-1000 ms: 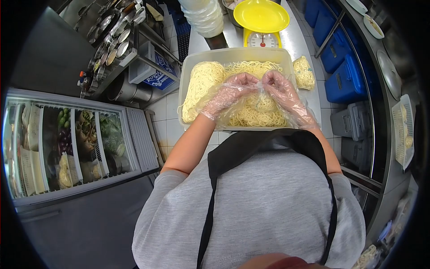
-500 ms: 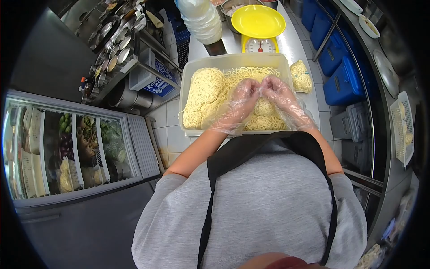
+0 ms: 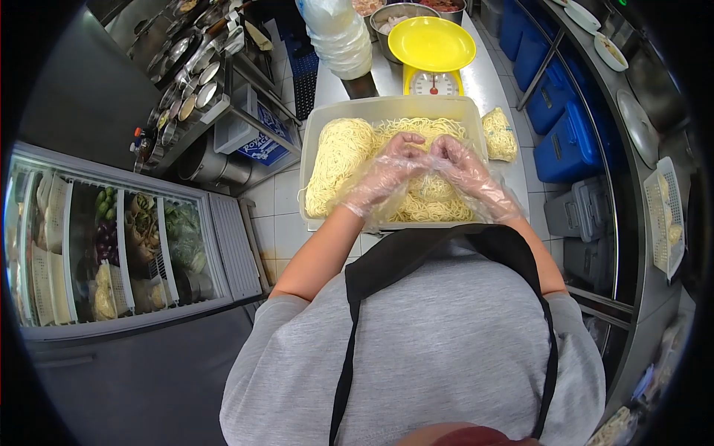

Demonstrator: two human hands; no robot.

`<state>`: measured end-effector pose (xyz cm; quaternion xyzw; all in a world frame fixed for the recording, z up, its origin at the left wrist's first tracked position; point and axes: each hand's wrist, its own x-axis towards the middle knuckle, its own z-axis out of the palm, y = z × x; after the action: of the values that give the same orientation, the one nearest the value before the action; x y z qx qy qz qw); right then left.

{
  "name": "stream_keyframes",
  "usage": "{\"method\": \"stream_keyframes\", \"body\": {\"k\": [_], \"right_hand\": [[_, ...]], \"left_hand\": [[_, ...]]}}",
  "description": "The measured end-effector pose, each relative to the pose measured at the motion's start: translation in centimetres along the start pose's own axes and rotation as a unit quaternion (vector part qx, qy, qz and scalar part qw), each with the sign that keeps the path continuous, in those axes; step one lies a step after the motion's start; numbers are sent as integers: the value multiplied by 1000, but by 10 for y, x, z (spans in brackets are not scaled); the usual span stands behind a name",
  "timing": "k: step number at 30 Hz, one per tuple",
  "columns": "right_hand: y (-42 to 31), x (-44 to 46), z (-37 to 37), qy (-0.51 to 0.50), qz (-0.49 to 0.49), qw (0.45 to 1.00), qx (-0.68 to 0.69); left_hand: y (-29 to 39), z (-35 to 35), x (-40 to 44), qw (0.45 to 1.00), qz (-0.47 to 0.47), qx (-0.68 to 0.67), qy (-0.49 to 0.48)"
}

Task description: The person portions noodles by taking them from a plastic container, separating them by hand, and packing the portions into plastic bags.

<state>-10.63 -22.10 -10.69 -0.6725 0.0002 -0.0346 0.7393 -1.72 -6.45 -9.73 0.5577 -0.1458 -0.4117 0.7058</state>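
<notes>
Both hands wear clear plastic gloves over a translucent tub (image 3: 316, 123) of yellow noodles. My left hand (image 3: 390, 169) has its fingers bent and closed at the neck of a clear plastic bag. Close beside it, my right hand (image 3: 462, 165) pinches the same bag's neck. The bag of noodles (image 3: 435, 189) hangs below the hands, partly hidden by them. A large mound of noodles (image 3: 338, 156) fills the tub's left side, and loose noodles (image 3: 416, 128) lie behind and under the hands. A tied bag of noodles (image 3: 499, 135) stands right of the tub.
Behind the tub stand a yellow scale (image 3: 433, 82) with a yellow pan (image 3: 431, 44), a stack of plastic-covered containers (image 3: 338, 41) and a metal bowl (image 3: 383, 28). A glass-topped fridge (image 3: 119, 245) is at left. Blue bins (image 3: 569, 145) and a shelf with a white basket (image 3: 664, 215) are at right.
The tub, scale and tied bag appear slightly lower in view. Both hands stay together at the bag's neck, with the left hand's fingers shifting slightly.
</notes>
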Motion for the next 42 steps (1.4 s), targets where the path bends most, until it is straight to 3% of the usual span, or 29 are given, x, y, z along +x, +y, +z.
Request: {"method": "stream_keyframes", "body": {"k": [1, 2, 5, 7, 8, 10, 11, 14, 16, 18, 23, 26, 28, 30, 32, 35, 37, 40, 42], "right_hand": [[3, 1, 2, -3, 1, 1000, 0], [4, 4, 3, -6, -3, 1000, -5], [17, 8, -6, 22, -100, 938, -332], [26, 8, -2, 58, -141, 937, -313], [22, 11, 1, 80, -159, 915, -363], [32, 14, -2, 67, -180, 938, -289], [24, 10, 2, 77, -173, 927, -325], [7, 5, 13, 82, -179, 917, -348], [10, 4, 12, 69, -173, 920, -346], [23, 9, 8, 64, -137, 948, -281], [-2, 15, 28, 107, -130, 951, -259], [-3, 16, 33, 122, -42, 972, -194], [1, 17, 27, 114, -103, 940, -306], [8, 19, 25, 114, -141, 933, -312], [8, 19, 26, 115, -185, 923, -316], [2, 19, 24, 118, -247, 896, -349], [2, 17, 19, 104, -155, 899, -395], [-6, 14, 34, 142, -123, 935, -302], [-22, 16, 39, 133, -111, 918, -356]], "left_hand": [[-7, -1, -3, 993, 79, 83, -32], [-13, -1, -2, 992, 90, 82, -34], [-27, -2, 13, 960, 148, 238, 4], [-16, 8, 2, 905, 209, 370, 23], [-16, 10, 1, 911, 242, 334, 17], [-16, 12, 1, 895, 270, 354, 41], [-14, 11, -3, 891, 288, 349, 43], [6, 13, -21, 909, 257, 327, 9], [21, 17, -35, 899, 215, 382, 6], [22, 20, -39, 909, 231, 345, 12], [18, 11, -29, 921, 282, 269, 4], [21, 2, -26, 918, 269, 288, -24], [22, 0, -24, 907, 276, 318, -1], [19, 2, -22, 894, 280, 349, 21], [18, 7, -17, 892, 224, 387, 65], [8, 10, -5, 893, 244, 365, 102], [2, 8, 0, 873, 279, 384, 110], [7, 4, -11, 849, 339, 392, 104], [10, 3, -13, 844, 367, 380, 90]]}}
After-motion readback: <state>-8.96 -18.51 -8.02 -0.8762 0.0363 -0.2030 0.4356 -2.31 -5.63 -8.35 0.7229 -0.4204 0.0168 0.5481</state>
